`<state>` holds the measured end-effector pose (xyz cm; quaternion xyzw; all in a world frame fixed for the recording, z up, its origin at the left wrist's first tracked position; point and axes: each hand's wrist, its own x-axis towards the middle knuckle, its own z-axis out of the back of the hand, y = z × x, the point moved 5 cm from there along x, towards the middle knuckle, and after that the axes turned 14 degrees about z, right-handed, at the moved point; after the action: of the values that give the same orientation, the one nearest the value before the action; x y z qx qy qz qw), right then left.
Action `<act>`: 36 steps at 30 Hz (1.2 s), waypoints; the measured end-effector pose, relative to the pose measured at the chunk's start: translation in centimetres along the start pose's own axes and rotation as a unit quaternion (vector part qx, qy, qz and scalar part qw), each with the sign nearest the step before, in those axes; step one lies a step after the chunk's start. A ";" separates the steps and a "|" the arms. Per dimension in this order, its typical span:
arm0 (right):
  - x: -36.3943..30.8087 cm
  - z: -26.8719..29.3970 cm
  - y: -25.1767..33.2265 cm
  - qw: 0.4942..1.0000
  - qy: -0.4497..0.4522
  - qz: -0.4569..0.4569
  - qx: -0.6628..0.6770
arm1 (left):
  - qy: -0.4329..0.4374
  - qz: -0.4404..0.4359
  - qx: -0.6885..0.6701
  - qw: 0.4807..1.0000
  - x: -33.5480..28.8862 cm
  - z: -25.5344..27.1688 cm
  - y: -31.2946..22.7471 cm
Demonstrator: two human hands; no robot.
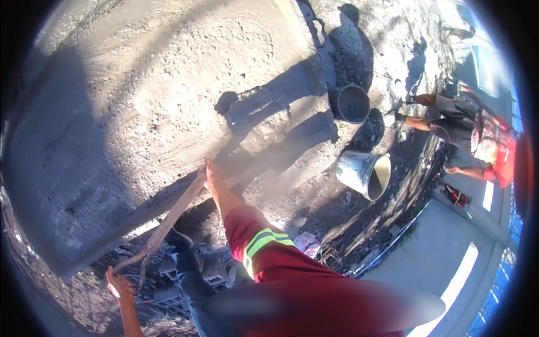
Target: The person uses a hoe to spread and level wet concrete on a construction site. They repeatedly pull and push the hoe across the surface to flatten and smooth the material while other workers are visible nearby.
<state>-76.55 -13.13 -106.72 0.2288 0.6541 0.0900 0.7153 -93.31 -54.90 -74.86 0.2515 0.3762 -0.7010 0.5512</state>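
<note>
My right hand (211, 176) is closed around the upper part of a wooden tool handle (171, 220). My left hand (119, 285) grips its lower end, where the wood splits into a fork like a shovel's grip. Past my right hand the tool's working end cannot be made out. The shaft slants over the near edge of a broad slab of wet grey concrete (185, 106), whose surface is rough and pitted in the middle and smoother at the left.
A dark bucket (352, 105) stands beside the slab's right end, and a pale, stained bucket (362, 173) lies tilted nearer me. At right stands a person in a red shirt and dark shorts (449, 121). Rubble and blocks (213, 269) lie around my legs; a wall (426, 241) runs at lower right.
</note>
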 end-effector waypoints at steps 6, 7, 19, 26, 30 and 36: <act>1.2 2.9 13.8 0.997 -0.010 0.001 0.070 | 0.060 -0.016 0.012 0.998 -8.9 -6.7 1.3; 1.0 3.6 16.2 0.997 -0.027 -0.001 0.069 | 0.069 -0.030 0.020 0.997 -11.2 -7.8 1.2; 8.9 11.8 43.9 0.982 0.139 0.115 0.055 | 0.196 -0.394 0.136 0.888 -38.4 -22.3 8.6; 3.3 17.5 51.0 0.975 0.111 0.178 -0.079 | 0.367 -0.722 0.190 0.555 -46.5 -23.5 18.6; -3.7 16.9 45.7 0.969 0.117 0.216 -0.030 | 0.363 -0.722 0.292 0.511 -41.7 -16.8 19.4; -16.1 10.5 23.4 0.983 0.171 0.058 -0.011 | 0.247 -0.706 0.443 0.494 -30.4 2.8 13.9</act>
<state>-64.41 -1.63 -81.46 0.2400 0.7517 0.1764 0.5885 -71.65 -40.96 -53.40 0.2762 0.1887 -0.8400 -0.4272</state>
